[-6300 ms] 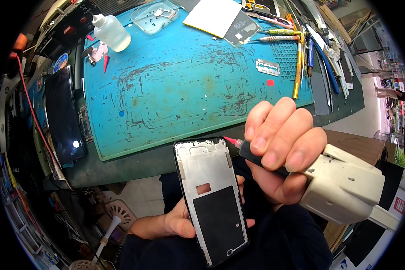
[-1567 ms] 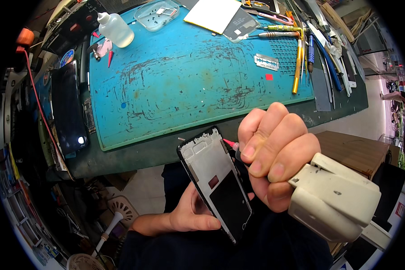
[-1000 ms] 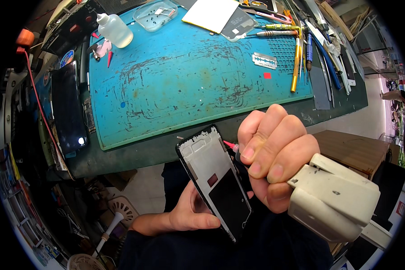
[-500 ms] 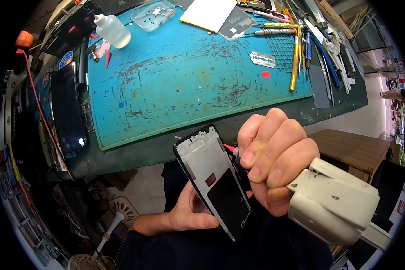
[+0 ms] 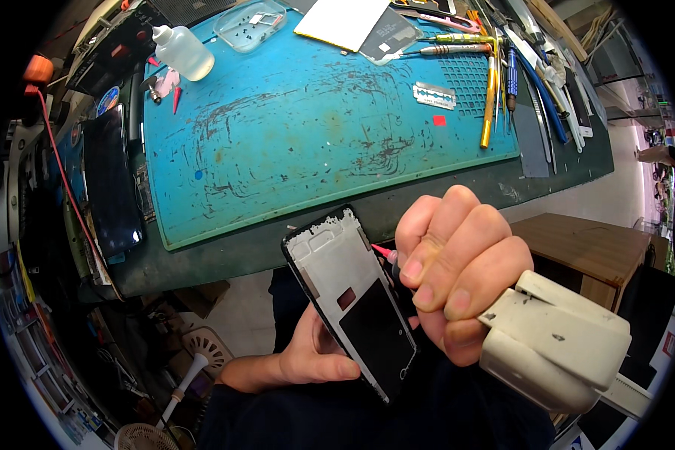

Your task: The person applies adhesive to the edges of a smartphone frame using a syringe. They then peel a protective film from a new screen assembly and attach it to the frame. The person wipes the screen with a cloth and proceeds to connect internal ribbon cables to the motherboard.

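My left hand (image 5: 311, 360) grips the lower part of a phone frame (image 5: 326, 262) by its edges, thumb on the near side. The frame is tilted, its grey metal face up, with a black lower area and a small reddish window. My right hand (image 5: 457, 274) is closed around a beige glue dispenser (image 5: 559, 341), whose bulky body sticks out to the lower right. Its pink nozzle tip (image 5: 382, 251) points at the frame's upper right edge; whether it touches cannot be made out. The fingers of my right hand hide the middle of the dispenser.
A scratched blue mat (image 5: 277, 142) lies on the bench, holding a squeeze bottle (image 5: 184, 54), a clear tray of small parts (image 5: 249, 26), a razor blade (image 5: 433, 96) and several screwdrivers (image 5: 457, 50). A dark phone screen (image 5: 112, 184) lies left; a wooden cabinet (image 5: 577, 240) stands right.
The phone frame and my left hand have shifted very slightly left. My right hand and the dispenser sit almost as before, a touch lower.
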